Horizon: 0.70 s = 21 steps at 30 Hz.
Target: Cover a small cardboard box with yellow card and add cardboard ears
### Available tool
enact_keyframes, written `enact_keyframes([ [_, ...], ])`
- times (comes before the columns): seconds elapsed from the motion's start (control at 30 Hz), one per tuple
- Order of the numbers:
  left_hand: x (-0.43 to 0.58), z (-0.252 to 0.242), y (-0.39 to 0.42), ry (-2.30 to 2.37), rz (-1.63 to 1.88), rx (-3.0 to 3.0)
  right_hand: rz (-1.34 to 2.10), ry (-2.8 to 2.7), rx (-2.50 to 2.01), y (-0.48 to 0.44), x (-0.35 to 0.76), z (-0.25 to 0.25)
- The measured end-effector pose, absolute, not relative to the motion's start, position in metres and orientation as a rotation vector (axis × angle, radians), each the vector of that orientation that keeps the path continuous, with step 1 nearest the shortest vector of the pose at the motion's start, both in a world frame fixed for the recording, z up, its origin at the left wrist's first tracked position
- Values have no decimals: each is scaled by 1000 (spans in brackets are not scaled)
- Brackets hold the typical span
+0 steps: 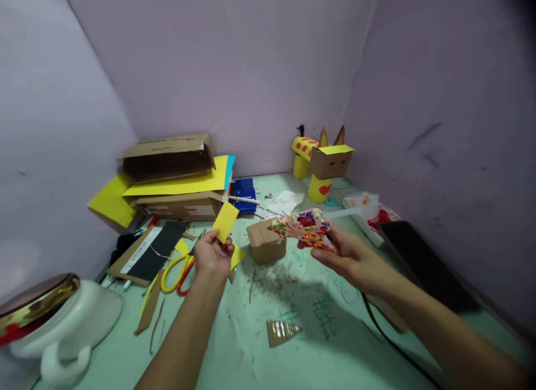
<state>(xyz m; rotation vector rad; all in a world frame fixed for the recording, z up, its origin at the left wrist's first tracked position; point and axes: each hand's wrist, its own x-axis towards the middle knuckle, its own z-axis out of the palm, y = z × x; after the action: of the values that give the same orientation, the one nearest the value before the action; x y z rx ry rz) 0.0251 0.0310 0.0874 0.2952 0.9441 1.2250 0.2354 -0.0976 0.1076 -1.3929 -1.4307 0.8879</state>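
Observation:
My left hand (213, 255) is closed in a pinch on a small yellow paper rectangle (225, 220), held upright above the green table (234, 345); a second yellow scrap (237, 256) shows under the fingers. My right hand (349, 256) grips a glue gun (305, 228) with a colourful flower pattern. Its white glue stick (345, 213) pokes out toward the right, and its black cord (377, 328) trails under my right forearm. Between the two hands sits a small cardboard box (265, 242).
Yellow-and-red scissors (178, 271) lie left of my left hand. Cardboard boxes and yellow sheets (176, 180) pile up at back left. Two yellow-and-cardboard animal figures (322, 163) stand at the back. A white mug (62, 328) stands at front left, a dark tablet (422, 264) at right.

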Motion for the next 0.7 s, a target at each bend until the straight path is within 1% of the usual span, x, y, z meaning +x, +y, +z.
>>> enact_keyframes([
  [0.3, 21, 87, 32, 885, 1234, 244, 834, -1603, -1583, -81, 222, 141],
  [0.47, 20, 90, 32, 891, 1223, 225, 853, -1643, -1583, -71, 215, 142],
  [0.7, 19, 90, 32, 893, 1222, 216, 679, -1814, -1766, -67, 213, 144],
])
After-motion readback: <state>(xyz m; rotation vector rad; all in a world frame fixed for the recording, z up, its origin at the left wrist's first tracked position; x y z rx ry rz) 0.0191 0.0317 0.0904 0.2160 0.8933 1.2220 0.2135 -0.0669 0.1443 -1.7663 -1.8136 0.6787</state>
